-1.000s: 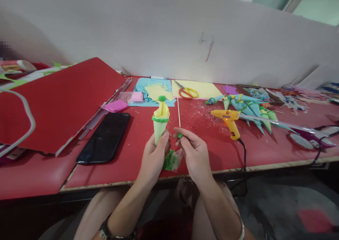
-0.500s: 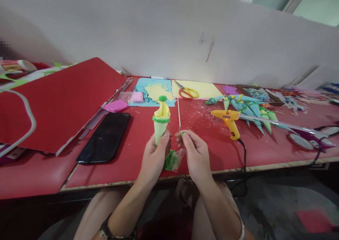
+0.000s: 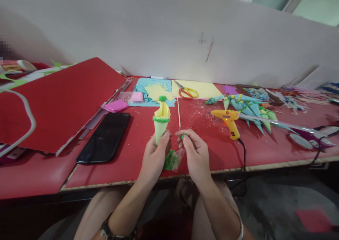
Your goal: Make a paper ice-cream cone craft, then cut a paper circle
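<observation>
My left hand is closed round the lower part of a pale green paper cone, which stands upright. Yellow swirled clay fills its top, with a green band round the rim and a green ball on the tip. Between the thumb and fingers of my right hand is a small green clay piece. A clear packet of green clay lies on the table between and below both hands. Beyond them a thin stick rests on the red table.
A black phone and a big red board are at the left. Scissors lie on yellow paper at the back. To the right are a yellow glue gun with a cord and several blue and green cones.
The fingers of my right hand have shifted slightly round the green clay piece. The cone in my left hand has barely moved.
</observation>
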A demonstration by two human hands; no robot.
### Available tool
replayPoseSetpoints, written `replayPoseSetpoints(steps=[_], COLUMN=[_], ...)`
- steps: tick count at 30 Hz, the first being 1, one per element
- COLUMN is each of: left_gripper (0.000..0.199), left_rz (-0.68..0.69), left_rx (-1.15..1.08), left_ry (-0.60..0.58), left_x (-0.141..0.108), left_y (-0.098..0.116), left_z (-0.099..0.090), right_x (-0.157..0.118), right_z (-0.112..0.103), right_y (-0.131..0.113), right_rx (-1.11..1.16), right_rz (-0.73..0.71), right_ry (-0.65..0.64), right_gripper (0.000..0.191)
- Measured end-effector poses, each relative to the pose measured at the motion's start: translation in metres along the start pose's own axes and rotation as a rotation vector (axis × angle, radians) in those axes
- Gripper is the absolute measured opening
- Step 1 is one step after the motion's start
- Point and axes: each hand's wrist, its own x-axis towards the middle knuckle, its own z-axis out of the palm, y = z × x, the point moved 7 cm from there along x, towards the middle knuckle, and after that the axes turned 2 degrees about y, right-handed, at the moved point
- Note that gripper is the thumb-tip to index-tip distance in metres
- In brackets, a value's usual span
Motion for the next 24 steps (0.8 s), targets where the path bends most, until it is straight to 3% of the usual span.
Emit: replayPoseSetpoints(steps=[6,11,17,24], left_gripper=[0.024,0.021,0.032,0.036], left_rz=[0.055,0.033,-0.017,-0.031], left_rx=[0.128,0.188,0.098,0.031], left_ry=[-0.009,-0.065,-0.093,0.009], left_x=[0.000,-0.002,0.000,0.005], left_y=[0.006,0.007,-0.005,-0.009], left_z=[0.003,0.006,0.003,-0.007], right_x=[0.000,-0.002,-0.002,-0.001], right_z=[0.003,0.005,0.006,0.003], right_y=[-0.008,-0.007,-0.008,-0.007], right_rx=[-0.105,-0.095,-0.087,-0.130], right_rz=[-0.193,-0.213,-0.201,-0.198], right_ry=[-0.080,-0.090,-0.079,-0.078], right_gripper=[0.027,0.025,0.021,0.018])
